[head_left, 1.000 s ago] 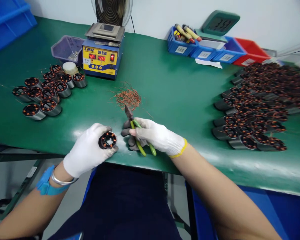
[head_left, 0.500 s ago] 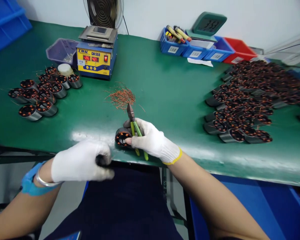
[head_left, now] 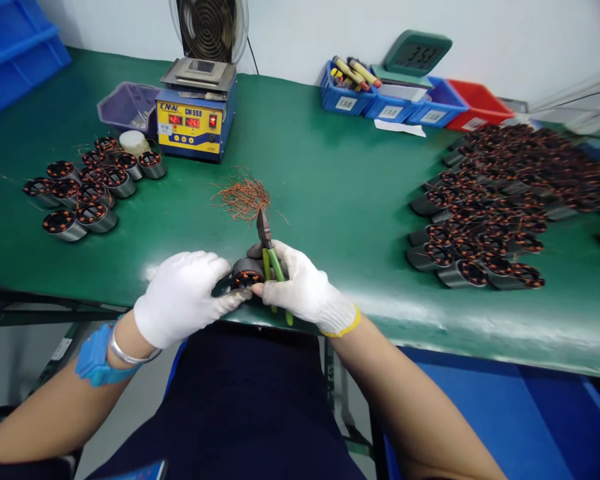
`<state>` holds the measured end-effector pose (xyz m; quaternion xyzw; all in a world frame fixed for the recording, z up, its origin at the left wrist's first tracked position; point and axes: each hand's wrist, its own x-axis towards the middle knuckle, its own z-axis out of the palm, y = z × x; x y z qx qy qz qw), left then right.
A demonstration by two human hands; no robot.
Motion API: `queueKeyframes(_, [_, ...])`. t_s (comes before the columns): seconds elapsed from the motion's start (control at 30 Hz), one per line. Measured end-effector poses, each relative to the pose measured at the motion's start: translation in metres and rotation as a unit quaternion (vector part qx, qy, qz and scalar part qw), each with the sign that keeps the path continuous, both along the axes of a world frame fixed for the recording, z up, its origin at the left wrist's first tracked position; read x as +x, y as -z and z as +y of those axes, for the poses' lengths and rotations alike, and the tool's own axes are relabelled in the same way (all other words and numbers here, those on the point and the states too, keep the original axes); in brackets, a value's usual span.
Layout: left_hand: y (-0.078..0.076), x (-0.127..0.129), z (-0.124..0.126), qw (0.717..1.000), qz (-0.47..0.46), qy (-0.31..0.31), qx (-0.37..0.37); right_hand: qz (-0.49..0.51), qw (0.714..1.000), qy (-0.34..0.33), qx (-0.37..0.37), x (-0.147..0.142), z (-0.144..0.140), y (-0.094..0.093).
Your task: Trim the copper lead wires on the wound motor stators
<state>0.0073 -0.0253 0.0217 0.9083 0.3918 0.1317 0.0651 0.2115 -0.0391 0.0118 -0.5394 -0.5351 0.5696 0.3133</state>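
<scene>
Two gloved hands, left (head_left: 180, 297) and right (head_left: 303, 287), on one stator (head_left: 245, 272); cutters (head_left: 270, 257) in right

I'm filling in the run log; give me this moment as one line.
left hand: on stator | right hand: holds cutters, touches stator | bench: wire clippings

Both forearms reach forward and converge at the middle. The left hand (head_left: 183, 297), white-gloved with a blue band and a bangle at its wrist, lies palm down, fingers (head_left: 230, 301) stretched rightward. The right hand (head_left: 303, 290), also gloved, is curled closed, its fingertips meeting the left's.
</scene>
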Motion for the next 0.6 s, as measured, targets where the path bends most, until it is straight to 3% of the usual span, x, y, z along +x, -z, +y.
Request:
queueKeyframes(0.1, [-0.007,-0.013,-0.008,0.987,-0.143,0.037,-0.059,-0.003,1.000,0.002,-0.024,0.001,0.000,0.000])
queueKeyframes(0.17, [-0.009,-0.016,-0.008,0.965,-0.242,0.009,-0.095,-0.014,0.999,0.003,-0.034,0.001,0.000,0.000])
queueKeyframes(0.27, [-0.006,-0.009,-0.001,0.971,-0.202,-0.094,-0.085,-0.009,1.000,0.000,-0.022,0.001,0.001,0.000])
queueKeyframes(0.33, [0.002,-0.001,0.002,0.977,-0.156,-0.075,-0.128,0.000,1.000,0.002,-0.010,0.001,0.002,-0.001])
queueKeyframes(0.37, [0.007,0.003,0.002,0.967,-0.186,-0.052,-0.164,-0.001,1.000,0.001,-0.010,0.001,0.001,-0.001])
queueKeyframes(0.47, [0.020,0.004,-0.001,0.885,-0.406,-0.032,-0.228,-0.003,0.999,-0.011,-0.038,0.000,0.000,-0.001])
queueKeyframes(0.53, [0.023,-0.001,-0.002,0.814,-0.544,-0.061,-0.194,0.024,0.998,-0.013,-0.057,-0.001,-0.001,0.000])
queueKeyframes(0.57, [0.022,-0.004,-0.001,0.790,-0.589,-0.078,-0.154,0.040,0.997,-0.010,-0.059,-0.001,-0.001,0.001])
queueKeyframes(0.6, [0.020,-0.006,0.000,0.784,-0.602,-0.098,-0.113,0.053,0.997,-0.006,-0.057,-0.001,-0.001,0.002])
